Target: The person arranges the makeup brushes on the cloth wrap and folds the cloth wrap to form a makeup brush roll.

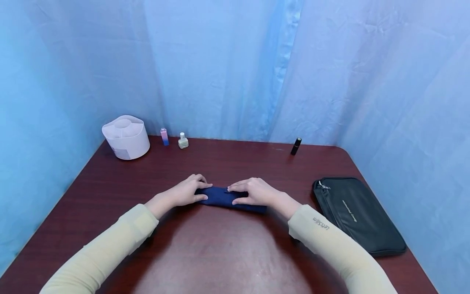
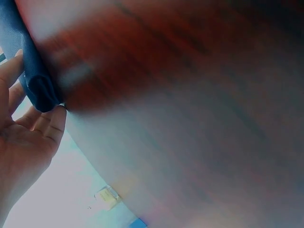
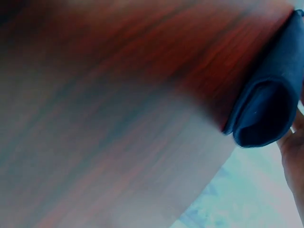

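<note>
So from my remote seat, going left to right: way off beyond the left hand sat a white round container (image 1: 126,136) in the far corner, with a small pink-and-blue tube (image 1: 164,136) and a little clear bottle (image 1: 182,141) just beside it. All three stood against the back edge of the table (image 1: 220,253), well away from both hands, which I'd guess kept them from getting bumped.

The left hand (image 1: 185,192) was on the left end of a dark blue folded cloth (image 1: 229,199), thumb under the near edge and fingers curled over the top, so it was grasping that end. In the left wrist view the rolled end of the cloth (image 2: 40,88) looked tucked against the fingertips, probably to stop the fold springing open.

The cloth itself lay flat on the table right between the two hands, a long narrow bundle running left to right.

The right hand (image 1: 255,192) covered the other half, fingers lying fairly straight on top and pressing down rather than clenching, I'd say to hold the fold flat. The right wrist view showed the open loop of the cloth (image 3: 266,114) at that end, though it was pretty blurry.

Beyond the right hand a small black tube (image 1: 295,146) stood upright near the back edge. Off to the right of that hand a black zippered pouch (image 1: 358,214) lay flat, near but not touching.
</note>
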`<action>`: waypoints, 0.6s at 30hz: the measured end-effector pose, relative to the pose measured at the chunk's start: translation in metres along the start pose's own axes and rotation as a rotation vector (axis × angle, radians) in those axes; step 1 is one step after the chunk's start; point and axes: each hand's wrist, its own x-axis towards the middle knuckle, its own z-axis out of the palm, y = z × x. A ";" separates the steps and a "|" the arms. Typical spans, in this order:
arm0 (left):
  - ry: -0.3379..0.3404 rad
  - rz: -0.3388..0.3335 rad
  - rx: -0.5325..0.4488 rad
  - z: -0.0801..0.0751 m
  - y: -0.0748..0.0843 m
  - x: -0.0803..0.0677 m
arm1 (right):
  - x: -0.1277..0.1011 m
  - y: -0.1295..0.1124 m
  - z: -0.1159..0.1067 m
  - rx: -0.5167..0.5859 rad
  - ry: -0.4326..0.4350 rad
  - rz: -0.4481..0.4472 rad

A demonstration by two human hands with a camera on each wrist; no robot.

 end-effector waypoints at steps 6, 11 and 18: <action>-0.001 -0.008 -0.002 0.000 -0.001 0.000 | 0.004 -0.018 -0.002 -0.068 -0.049 0.132; 0.001 0.004 -0.014 0.000 -0.003 0.000 | 0.007 -0.026 0.004 -0.080 -0.022 0.210; -0.005 0.002 -0.023 0.001 -0.003 0.001 | 0.006 -0.017 0.011 0.073 0.042 0.252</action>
